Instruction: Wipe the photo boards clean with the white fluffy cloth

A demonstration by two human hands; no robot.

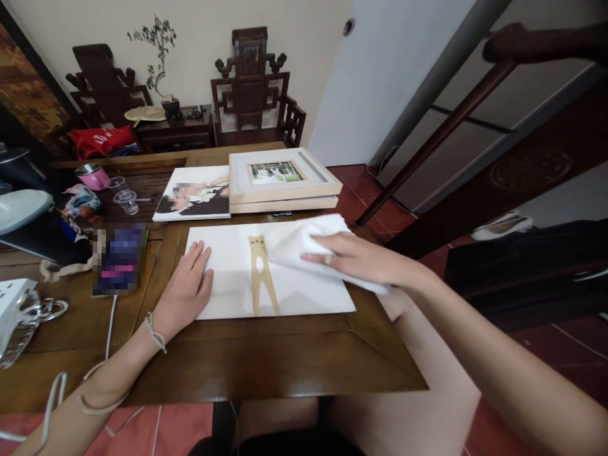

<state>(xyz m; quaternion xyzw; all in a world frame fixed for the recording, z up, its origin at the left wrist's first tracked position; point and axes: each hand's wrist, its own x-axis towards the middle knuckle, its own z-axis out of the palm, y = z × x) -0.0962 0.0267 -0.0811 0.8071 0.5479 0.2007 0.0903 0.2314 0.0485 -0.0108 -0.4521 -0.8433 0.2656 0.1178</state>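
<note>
A white board (294,294) lies face down on the wooden table (266,364), with a tan stand piece (262,273) on its back. My left hand (186,288) rests flat on the board's left edge, fingers stretched out. My right hand (354,256) presses a white cloth (299,240) onto the board's upper right part, fingers lying over the cloth.
Behind the board are stacked wooden photo frames (282,177) and a photo print (192,193). To the left stand a pink cup (92,176), clear plastic cups (126,199), a box (118,258) and clutter. Carved chairs (251,88) line the back wall. A stair rail (441,130) rises on the right.
</note>
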